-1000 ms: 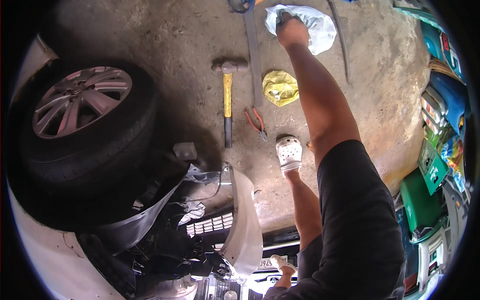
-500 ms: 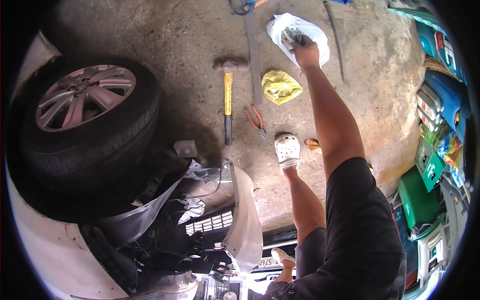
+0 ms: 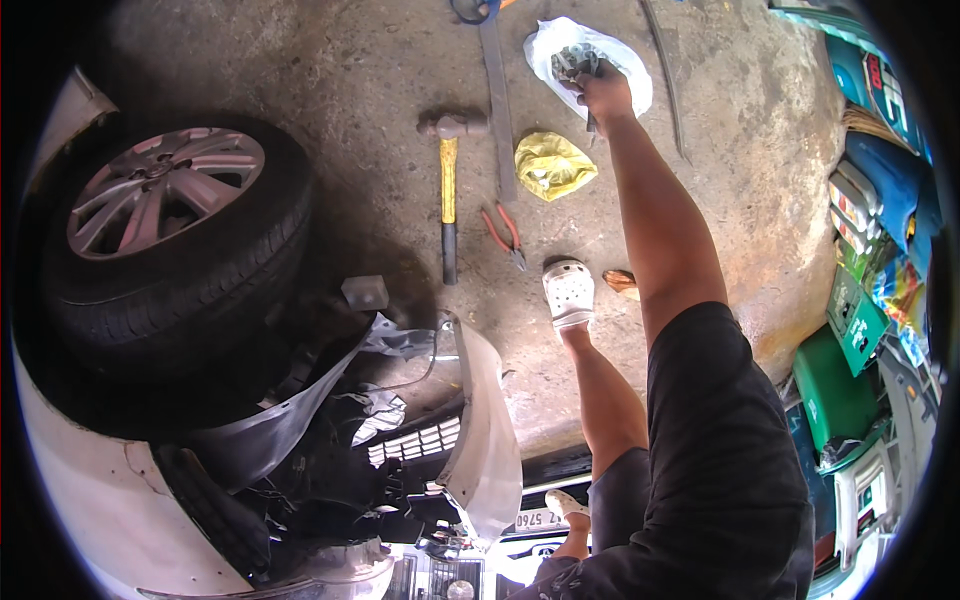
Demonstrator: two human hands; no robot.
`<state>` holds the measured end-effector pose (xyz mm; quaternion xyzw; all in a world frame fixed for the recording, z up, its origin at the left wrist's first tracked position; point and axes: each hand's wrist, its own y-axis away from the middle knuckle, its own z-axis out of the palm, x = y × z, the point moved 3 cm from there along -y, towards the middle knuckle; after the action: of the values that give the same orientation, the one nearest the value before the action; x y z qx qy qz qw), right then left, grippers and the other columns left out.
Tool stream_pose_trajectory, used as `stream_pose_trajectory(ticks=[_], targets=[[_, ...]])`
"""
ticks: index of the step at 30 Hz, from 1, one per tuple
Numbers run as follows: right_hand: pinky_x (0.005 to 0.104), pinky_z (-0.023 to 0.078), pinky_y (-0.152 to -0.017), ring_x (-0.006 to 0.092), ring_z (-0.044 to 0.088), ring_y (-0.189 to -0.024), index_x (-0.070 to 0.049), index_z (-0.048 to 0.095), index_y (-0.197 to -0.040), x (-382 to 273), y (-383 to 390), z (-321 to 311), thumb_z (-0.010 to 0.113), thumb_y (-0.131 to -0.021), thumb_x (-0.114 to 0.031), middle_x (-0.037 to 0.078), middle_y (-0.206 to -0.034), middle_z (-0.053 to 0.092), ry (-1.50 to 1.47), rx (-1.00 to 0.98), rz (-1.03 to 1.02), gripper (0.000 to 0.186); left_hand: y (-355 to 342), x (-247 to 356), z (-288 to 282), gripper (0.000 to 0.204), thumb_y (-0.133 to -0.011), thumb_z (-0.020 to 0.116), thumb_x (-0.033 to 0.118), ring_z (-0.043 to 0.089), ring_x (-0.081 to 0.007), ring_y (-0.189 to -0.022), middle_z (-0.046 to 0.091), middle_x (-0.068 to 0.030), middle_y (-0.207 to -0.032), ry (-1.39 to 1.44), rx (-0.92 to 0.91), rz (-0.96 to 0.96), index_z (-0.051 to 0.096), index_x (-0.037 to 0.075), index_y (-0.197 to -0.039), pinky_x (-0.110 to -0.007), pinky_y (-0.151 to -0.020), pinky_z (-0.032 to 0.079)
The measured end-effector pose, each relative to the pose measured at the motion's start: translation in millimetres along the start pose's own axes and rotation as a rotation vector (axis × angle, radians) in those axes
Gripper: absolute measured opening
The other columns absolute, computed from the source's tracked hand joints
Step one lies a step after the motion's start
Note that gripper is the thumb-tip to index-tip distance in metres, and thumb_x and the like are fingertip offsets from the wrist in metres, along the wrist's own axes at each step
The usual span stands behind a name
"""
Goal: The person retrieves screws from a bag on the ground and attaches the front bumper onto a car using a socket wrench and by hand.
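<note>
- Head view: we have our right hand at the white plastic bag, fingers bent over its mouth; we cannot tell whether they are closed on a piece. Our left hand is out of sight.
- Right under and just left of our fingers, inside the bag, lie dark metal-looking pieces. A narrow dark strip shows on the near side of the hand; whether we grip it is unclear.
- We judge the bag soft, thin and easily torn, the pieces hard, small and fairly heavy together, perhaps slippery if oily. Single pieces suit a fingertip pinch; the whole bag is better gathered by its rim.
- The hand hides part of the opening, and the loose rim could snag our fingers.
- Nearer us than the fingers, slightly left, sits a yellow bag, with red-handled pliers beyond it toward us.
- Farther left of our fingers lie a flat bar and a yellow-handled hammer; to their right, a thin rod.
</note>
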<state>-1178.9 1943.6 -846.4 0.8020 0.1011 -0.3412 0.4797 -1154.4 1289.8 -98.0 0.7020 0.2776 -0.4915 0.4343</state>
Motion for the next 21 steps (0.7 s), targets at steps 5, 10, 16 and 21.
stream_pose_trajectory(ticks=[5, 10, 16, 21], targets=[[0.0286, 0.051, -0.063, 0.0192, 0.077, -0.100, 0.002, 0.062, -0.125, 4.9, 0.8, 5.4, 0.054, -0.100, 0.000, 0.013, -0.117, 0.071, -0.183, -0.085, 0.038, 0.026, 26.2, -22.7, 34.0, 0.044, -0.109, 0.055, 0.005, 0.072, -0.0320, -0.083, 0.068, -0.0293, -0.106, 0.457, -0.036, -0.387, 0.048, -0.018, -0.146, -0.034, -0.064, 0.062], [0.0289, 0.050, -0.062, 0.0278, 0.078, -0.104, 0.005, 0.055, -0.129, 3.4, 2.3, 0.9, 0.051, -0.093, 0.011, 0.015, -0.126, 0.067, -0.401, -0.185, 0.048, 0.037, 23.9, -15.6, 30.6, 0.044, -0.109, 0.055, 0.005, 0.072, -0.0323, -0.083, 0.068, -0.0295, -0.106, 0.502, -0.070, -0.388, 0.048, -0.018, -0.146, -0.034, -0.064, 0.062], [0.0268, 0.048, -0.062, 0.0264, 0.078, -0.104, 0.004, 0.056, -0.129, 8.3, 0.2, -0.3, 0.053, -0.092, 0.011, 0.015, -0.124, 0.068, -0.445, -0.186, 0.021, 0.037, 13.7, -9.8, 24.4, 0.044, -0.109, 0.055, 0.006, 0.071, -0.0326, -0.084, 0.068, -0.0297, -0.107, 0.533, -0.094, -0.406, 0.048, -0.018, -0.146, -0.034, -0.064, 0.062], [0.0272, 0.048, -0.065, 0.0223, 0.077, -0.102, 0.002, 0.059, -0.133, 6.9, 6.4, -5.6, 0.053, -0.095, 0.007, 0.014, -0.122, 0.070, -0.338, -0.160, 0.045, 0.039, 9.5, -5.1, 24.3, 0.044, -0.109, 0.055, 0.006, 0.071, -0.0329, -0.084, 0.068, -0.0298, -0.107, 0.551, -0.107, -0.418, 0.048, -0.018, -0.146, -0.035, -0.065, 0.062]])
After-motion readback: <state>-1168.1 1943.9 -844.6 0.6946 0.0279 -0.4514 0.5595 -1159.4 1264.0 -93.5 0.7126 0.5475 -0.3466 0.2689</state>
